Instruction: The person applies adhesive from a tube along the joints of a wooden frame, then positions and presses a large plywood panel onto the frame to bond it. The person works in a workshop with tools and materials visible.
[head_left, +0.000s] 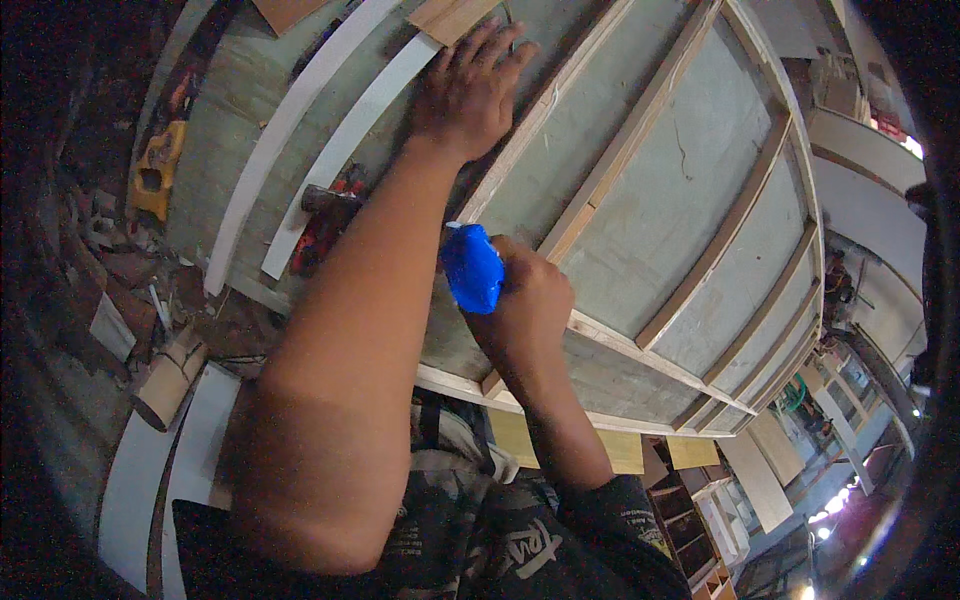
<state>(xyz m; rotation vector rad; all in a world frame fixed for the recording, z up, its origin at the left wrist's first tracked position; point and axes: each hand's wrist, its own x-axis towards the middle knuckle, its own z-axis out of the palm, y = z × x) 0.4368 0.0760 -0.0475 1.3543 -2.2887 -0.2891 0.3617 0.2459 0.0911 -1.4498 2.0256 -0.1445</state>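
Rectangular lattice frame of pale, narrow wooden strips (630, 135) observed lying on a flat grey-green surface (225, 115). A bright blue soft-looking container with a small whitish tip (474, 270) is gripped in the right hand (525, 295), fingers wrapped around its side; it is held above the near left corner of the frame, tip pointing toward the upper left. Contact between tip and wood cannot be confirmed.

Left hand (470, 95): nothing grasped; fingers spread, palm turned down, placed beside the outer strip of the frame, fingertips near a flat brown piece of wood (455, 18).

Progress, as judged: the outline and several cross-pieces of the frame are already laid out, so the framing is considered well advanced. Whether every joint has been fixed cannot be determined. A whitish streak is noted on the outer strip near the left hand; its nature is not established. No sheet is seen covering the bays. Two long white strips (285, 110) are left loose to the left of the frame, as are a dark-headed hammer (325, 198) and a yellow-handled saw (158, 170), neither of them held.
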